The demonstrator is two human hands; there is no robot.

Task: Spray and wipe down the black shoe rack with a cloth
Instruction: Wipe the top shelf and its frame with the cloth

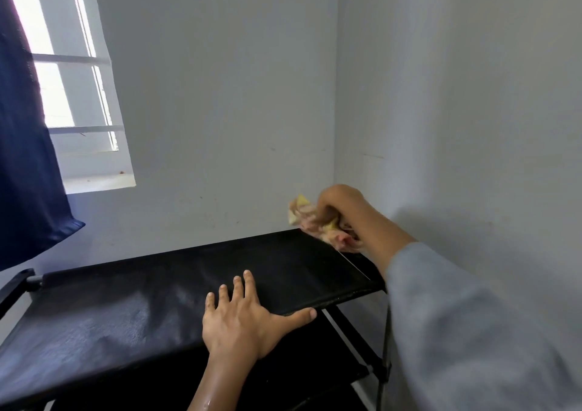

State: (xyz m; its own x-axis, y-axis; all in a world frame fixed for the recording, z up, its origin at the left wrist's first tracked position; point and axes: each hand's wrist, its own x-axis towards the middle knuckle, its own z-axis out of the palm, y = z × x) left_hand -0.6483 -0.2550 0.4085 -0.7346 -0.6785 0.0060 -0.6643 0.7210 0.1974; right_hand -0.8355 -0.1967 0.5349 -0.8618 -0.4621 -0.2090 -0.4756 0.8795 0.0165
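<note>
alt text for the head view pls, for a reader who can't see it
A right hand grips a crumpled cloth at the far right corner of a black shoe rack, while the left hand rests flat on its top shelf. Grey walls meet behind; a window with a dark curtain is at left.

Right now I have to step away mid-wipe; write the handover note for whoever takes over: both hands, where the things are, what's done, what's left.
Left hand: open, flat on the front edge of the rack top, bracing it.
Right hand: grips the bunched cloth, pressed on the top's far right corner, by the wall corner.
Spray bottle: not in view.
Done: cannot tell how much has been wiped; the top has a sheen in the middle, possibly damp.
Left: probably finish the top from the right corner across to the left end, then the lower shelves and frame bars.
</note>
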